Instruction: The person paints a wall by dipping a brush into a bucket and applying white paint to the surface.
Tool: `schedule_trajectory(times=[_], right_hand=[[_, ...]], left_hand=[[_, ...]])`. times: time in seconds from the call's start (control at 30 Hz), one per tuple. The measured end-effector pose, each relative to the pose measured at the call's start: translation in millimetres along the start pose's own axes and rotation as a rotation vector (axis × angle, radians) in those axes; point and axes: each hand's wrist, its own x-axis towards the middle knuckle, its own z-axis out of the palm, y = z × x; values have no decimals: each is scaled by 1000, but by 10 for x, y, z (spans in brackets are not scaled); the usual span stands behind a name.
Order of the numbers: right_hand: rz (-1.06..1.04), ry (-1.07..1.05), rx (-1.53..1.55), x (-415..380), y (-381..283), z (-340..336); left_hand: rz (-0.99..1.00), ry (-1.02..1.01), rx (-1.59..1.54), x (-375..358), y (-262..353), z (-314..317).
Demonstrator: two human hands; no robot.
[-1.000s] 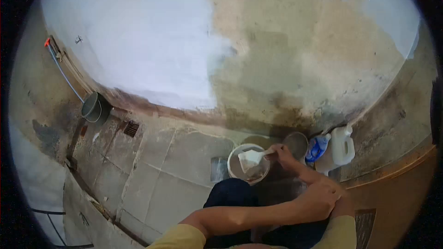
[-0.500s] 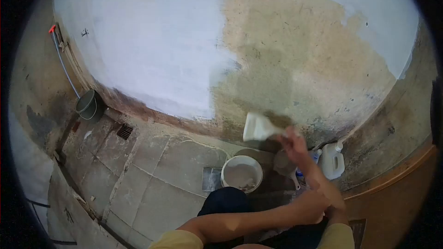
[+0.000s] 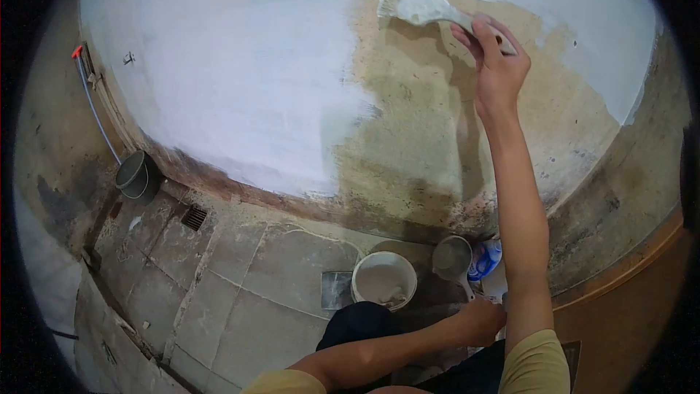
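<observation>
A wide white-coated brush (image 3: 424, 1) is held by its handle in my right hand (image 3: 503, 58), raised high before the wall. Its bristles point left, near the upper edge of the bare tan patch (image 3: 415, 95). White paint (image 3: 240, 87) covers the wall to the left of that patch. My left hand (image 3: 483, 321) is closed low down, beside my right forearm; whatever it may hold is hidden. Below the wall stands a round white bucket (image 3: 356, 284) of pale mixture, with a dipper (image 3: 452, 259) to its right.
A dark green bucket (image 3: 138, 176) stands in the far left corner below a blue stick (image 3: 95, 106). A floor drain (image 3: 194, 217) lies near it. A flat grey plate (image 3: 336, 290) touches the white bucket's left side. A blue-and-white package (image 3: 485, 259) is behind my right arm.
My right hand has risen with the brush from low by the floor to the top of the tan patch. My left hand has moved slightly left, apart from the right arm.
</observation>
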Motion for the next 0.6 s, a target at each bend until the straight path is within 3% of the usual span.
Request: schedule_trajectory(times=[0.1,0.23,0.4,0.47,0.6], right_hand=[[-43,-38,-123,65,76,222],[-63,-71,-314,28,167,360],[-92,-43,-311,5,283,468],[-106,-44,-326,3,312,468],[-275,-46,-623,-40,291,437]], left_hand=[[40,110,-34,47,-65,158],[10,40,19,101,-103,201],[138,233,-11,147,-183,359],[125,196,0,100,-150,268],[106,218,17,66,-113,248]])
